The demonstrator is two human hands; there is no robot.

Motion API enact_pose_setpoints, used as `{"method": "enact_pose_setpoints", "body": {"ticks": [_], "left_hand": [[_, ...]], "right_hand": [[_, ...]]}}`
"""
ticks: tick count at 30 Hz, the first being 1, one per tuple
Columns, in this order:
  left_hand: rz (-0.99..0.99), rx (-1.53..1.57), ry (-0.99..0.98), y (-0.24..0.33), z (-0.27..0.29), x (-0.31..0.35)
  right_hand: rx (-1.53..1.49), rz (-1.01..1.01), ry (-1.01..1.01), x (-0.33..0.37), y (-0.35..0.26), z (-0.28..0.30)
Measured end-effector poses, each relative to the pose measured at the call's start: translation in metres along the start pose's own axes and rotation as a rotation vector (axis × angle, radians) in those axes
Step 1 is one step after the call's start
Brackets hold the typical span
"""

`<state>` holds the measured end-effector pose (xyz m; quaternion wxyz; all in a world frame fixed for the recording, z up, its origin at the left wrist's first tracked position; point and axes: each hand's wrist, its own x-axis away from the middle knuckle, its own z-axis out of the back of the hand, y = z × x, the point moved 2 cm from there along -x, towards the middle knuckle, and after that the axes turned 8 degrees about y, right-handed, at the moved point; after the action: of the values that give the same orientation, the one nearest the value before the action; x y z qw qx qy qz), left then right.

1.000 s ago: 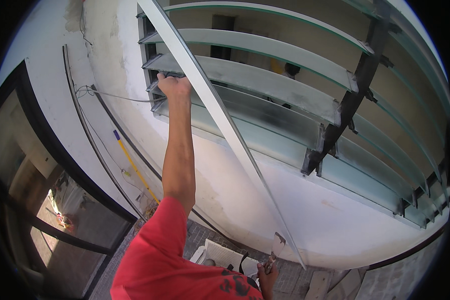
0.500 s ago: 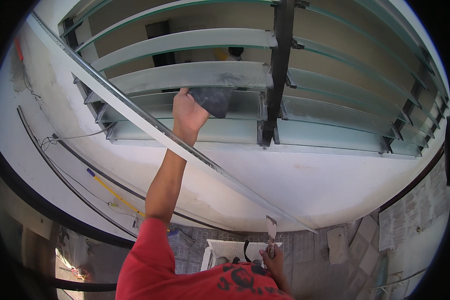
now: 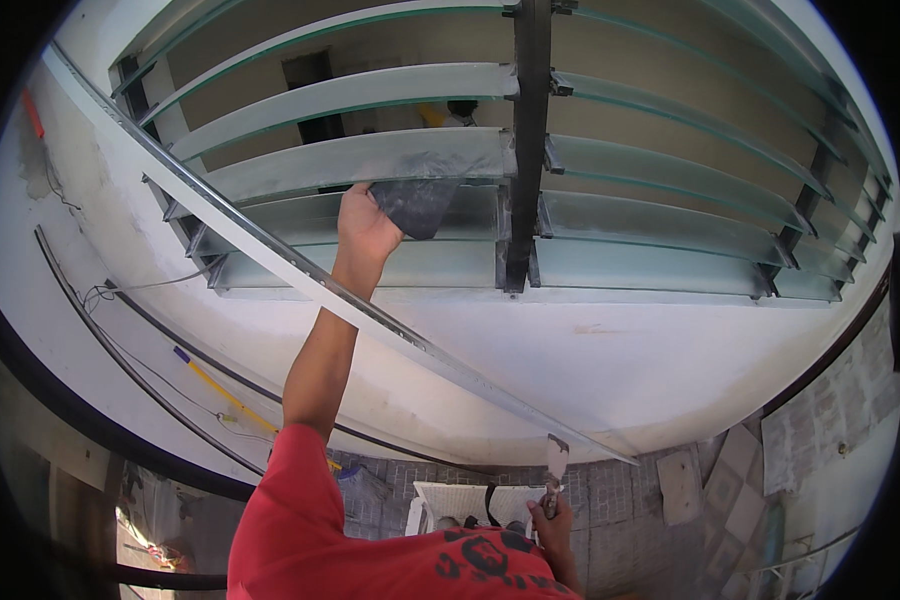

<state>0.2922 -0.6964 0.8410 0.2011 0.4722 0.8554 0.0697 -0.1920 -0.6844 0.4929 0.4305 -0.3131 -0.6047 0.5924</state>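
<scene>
My left hand (image 3: 368, 228) reaches up to the louvre window and is closed on the corner of a dark grey sheet (image 3: 417, 210), which looks like sandpaper. The sheet lies at the lower edge of a frosted glass slat (image 3: 280, 168); part of it shows paler across the slat's face, and I cannot tell which side of the glass that part is on. Low down, beside my body, my right hand (image 3: 553, 525) grips a putty knife (image 3: 557, 470) by its handle, its smeared blade pointing up.
A long metal strip (image 3: 320, 283) runs diagonally in front of the window, crossing my left forearm. A dark upright post (image 3: 530, 130) divides the slats. Below me stands a white slatted seat or step (image 3: 460, 497). A yellow pole (image 3: 225, 388) and cables lie at left; loose tiles (image 3: 680, 487) lie at right.
The view has shifted slightly, with the window now further left. The dark sheet has slid a little left along the slat, more of it showing across the glass. The putty knife stands more upright.
</scene>
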Motion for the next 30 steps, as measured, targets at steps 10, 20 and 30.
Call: {"method": "enact_pose_setpoints", "body": {"ticks": [10, 20, 30], "left_hand": [[-0.964, -0.094, 0.434, 0.179, 0.025, 0.109], [-1.611, -0.864, 0.965, 0.236, 0.032, 0.130], [-1.526, -1.550, 0.833, 0.115, 0.028, 0.112]], "right_hand": [[0.066, 0.054, -0.077, -0.008, 0.000, 0.000], [0.095, 0.027, -0.170, -0.018, 0.013, -0.008], [0.098, 0.005, -0.197, -0.009, 0.010, -0.026]]}}
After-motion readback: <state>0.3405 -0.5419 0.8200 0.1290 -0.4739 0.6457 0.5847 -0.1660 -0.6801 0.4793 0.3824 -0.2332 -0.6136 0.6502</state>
